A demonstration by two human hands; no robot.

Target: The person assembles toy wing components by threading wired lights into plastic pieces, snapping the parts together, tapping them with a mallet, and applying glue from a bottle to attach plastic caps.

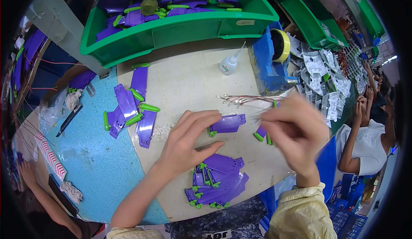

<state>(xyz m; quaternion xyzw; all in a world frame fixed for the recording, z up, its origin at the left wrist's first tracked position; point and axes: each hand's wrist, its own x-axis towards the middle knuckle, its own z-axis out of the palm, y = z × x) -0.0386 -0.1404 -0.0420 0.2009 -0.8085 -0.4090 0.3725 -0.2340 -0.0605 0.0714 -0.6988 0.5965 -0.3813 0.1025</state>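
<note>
My left hand (189, 138) is open, with fingers and thumb curved apart around the left end of a purple plastic part (229, 123) with a green end. Its fingertips lie at the part's upper edge; contact is unclear. My right hand (298, 129), slightly blurred, is closed in a pinch on what looks like a thin wire, its small pale tip (254, 121) showing by the fingertips. Just beyond lies a bundle of thin red and dark wires (240, 99) with silvery ends. Nearest me is a pile of purple-and-green parts (219, 181). More purple parts (259, 132) sit partly behind my right hand.
A green bin (171, 35) of purple parts stands at the back, a hammer-like tool (149, 3) across it. Right of it are a small dropper bottle (228, 65), a blue tape dispenser (268, 63) and grey-white parts (317, 67). Other purple parts (126, 103) lie left. Other people sit at both sides.
</note>
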